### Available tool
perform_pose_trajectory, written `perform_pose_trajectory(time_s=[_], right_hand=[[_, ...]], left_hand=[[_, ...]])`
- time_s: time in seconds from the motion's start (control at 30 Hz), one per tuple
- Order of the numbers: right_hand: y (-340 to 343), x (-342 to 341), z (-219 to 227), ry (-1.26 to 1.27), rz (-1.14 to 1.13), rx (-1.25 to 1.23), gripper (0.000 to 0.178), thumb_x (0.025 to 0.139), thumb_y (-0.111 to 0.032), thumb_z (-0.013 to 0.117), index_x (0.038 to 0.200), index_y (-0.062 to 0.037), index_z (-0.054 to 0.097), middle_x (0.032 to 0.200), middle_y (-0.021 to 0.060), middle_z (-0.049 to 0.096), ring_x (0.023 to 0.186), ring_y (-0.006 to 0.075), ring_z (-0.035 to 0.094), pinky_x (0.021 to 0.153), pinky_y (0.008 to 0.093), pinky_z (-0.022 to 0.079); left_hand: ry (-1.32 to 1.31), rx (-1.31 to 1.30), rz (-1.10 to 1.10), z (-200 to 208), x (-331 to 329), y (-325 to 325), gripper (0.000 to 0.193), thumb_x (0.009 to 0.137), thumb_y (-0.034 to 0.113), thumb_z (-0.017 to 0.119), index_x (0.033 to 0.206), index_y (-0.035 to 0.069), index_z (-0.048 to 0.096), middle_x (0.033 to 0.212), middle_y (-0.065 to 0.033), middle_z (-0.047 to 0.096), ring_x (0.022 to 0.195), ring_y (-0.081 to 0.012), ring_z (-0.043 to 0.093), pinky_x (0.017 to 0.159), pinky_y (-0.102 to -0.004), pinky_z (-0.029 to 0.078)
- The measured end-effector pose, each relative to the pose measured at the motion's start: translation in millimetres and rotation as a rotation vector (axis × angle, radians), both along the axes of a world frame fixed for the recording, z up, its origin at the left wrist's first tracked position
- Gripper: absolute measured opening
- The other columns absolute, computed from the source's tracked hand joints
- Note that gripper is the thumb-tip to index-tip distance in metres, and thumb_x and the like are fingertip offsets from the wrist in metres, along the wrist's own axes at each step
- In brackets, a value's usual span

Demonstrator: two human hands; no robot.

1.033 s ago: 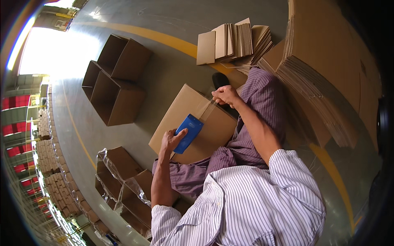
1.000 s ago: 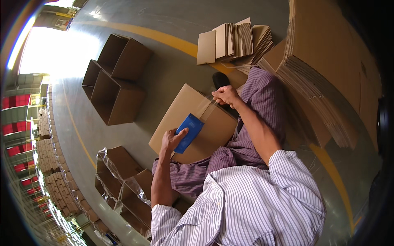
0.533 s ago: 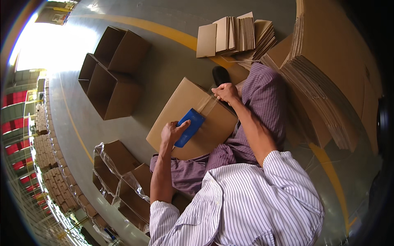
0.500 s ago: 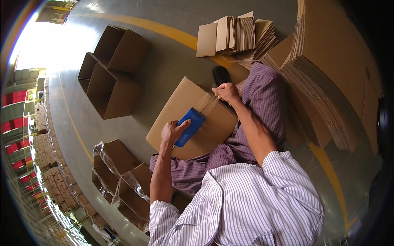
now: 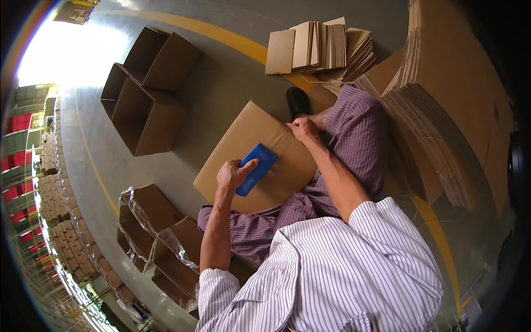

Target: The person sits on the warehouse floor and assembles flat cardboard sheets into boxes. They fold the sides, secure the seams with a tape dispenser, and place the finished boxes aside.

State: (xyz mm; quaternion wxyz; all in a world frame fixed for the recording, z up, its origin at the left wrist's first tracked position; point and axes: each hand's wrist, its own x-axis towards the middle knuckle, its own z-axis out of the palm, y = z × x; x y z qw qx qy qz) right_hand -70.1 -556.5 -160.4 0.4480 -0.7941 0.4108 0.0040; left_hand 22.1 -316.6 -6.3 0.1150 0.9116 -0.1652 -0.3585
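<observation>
A closed cardboard box [image 5: 232, 141] rests tilted across my lap and folded legs. My left hand [image 5: 235, 174] is wrapped round a blue tape dispenser [image 5: 257, 169] that lies against the box's upper face. From the dispenser a strip of clear packing tape [image 5: 283, 139] runs over the cardboard to the far right edge. There my right hand [image 5: 304, 130] is closed, its fingers at the tape's end by the box edge. The exact fingertip contact is hidden.
Open cardboard boxes [image 5: 149, 105] stand at the far left, and more with clear plastic film [image 5: 157, 232] at the near left. Small flat cardboard pieces [image 5: 318, 47] are stacked ahead. Tall folded cartons [image 5: 431, 133] lean close on my right. My shoe [image 5: 298, 102] lies beyond the box.
My right hand has come down to the box's far right edge, bringing the tape strip down flatter on the cardboard. My left hand keeps the dispenser in nearly the same place.
</observation>
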Motion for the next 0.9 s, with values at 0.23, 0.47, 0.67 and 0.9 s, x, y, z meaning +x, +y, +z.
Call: perform_pose_trajectory(time_s=[0.23, 0.47, 0.67, 0.9], right_hand=[[-5.6, -18.1, -61.8, 0.081, -0.021, -0.224, 0.037, 0.076, -0.027, 0.079, 0.102, -0.0049, 0.064, 0.096, 0.0188, 0.068, 0.095, 0.0315, 0.066, 0.083, 0.0394, 0.051], [-31.2, 35.7, -43.4, -0.619, -0.292, 0.486, 0.073, 0.092, -0.055, 0.058, 0.136, 0.0009, 0.044, 0.128, 0.0159, 0.056, 0.122, 0.0249, 0.051, 0.103, 0.0359, 0.039], [-78.5, 77.0, 18.7, -0.573, -0.199, 0.781, 0.093, 0.093, -0.071, 0.036, 0.15, 0.001, 0.026, 0.157, 0.0149, 0.025, 0.145, 0.024, 0.021, 0.117, 0.0374, 0.017], [-9.5, 85.3, -63.1, -0.285, -0.042, 0.637, 0.098, 0.091, -0.075, 0.03, 0.15, 0.0023, 0.024, 0.156, 0.0251, 0.024, 0.143, 0.033, 0.029, 0.115, 0.0358, 0.027]], left_hand=[[0.011, -0.026, 0.026, 5.1, -2.3, -2.3, 0.069, 0.076, 0.064, 0.065, 0.101, 0.001, 0.073, 0.089, -0.0171, 0.073, 0.081, -0.029, 0.072, 0.074, -0.0397, 0.056], [0.004, -0.023, 0.006, 10.6, -1.8, -10.8, 0.068, 0.077, 0.065, 0.065, 0.1, 0.001, 0.073, 0.088, -0.0158, 0.073, 0.08, -0.0286, 0.072, 0.073, -0.0394, 0.056], [0.014, -0.023, 0.021, 0.6, -2.1, 0.5, 0.068, 0.077, 0.066, 0.064, 0.096, 0.002, 0.074, 0.082, -0.0152, 0.072, 0.076, -0.0283, 0.072, 0.07, -0.0394, 0.055], [0.002, -0.034, 0.014, -1.3, -0.1, -3.7, 0.068, 0.076, 0.066, 0.064, 0.094, 0.001, 0.074, 0.079, -0.0166, 0.072, 0.073, -0.0291, 0.071, 0.068, -0.0402, 0.055]])
